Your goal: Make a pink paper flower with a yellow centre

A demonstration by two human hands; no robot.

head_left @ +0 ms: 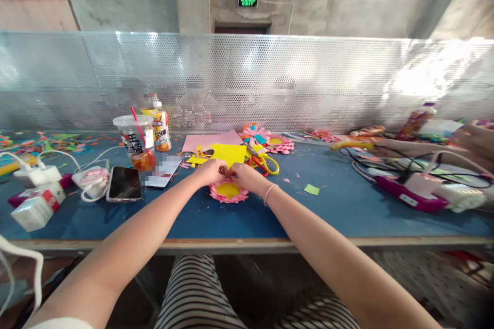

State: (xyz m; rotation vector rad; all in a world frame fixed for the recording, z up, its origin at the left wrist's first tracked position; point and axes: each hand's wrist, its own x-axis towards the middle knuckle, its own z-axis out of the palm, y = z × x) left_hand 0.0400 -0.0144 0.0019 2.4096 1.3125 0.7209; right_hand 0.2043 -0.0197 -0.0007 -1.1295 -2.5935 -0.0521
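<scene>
Wall sign (247,1): green "安全出口", "EXIT". Plastic cup (125,139): black Chinese characters. Bottle label (160,127): unreadable.

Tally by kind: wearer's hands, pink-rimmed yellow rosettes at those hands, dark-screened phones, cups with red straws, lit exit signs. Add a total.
Left hand and right hand: 2
Rosette: 1
Phone: 1
Cup: 1
Exit sign: 1
Total: 6

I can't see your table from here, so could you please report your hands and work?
Left hand and right hand close together at far edge of pink-petaled paper flower. Yellow center showing. Yellow-handled scissors just beyond right hand.
</scene>
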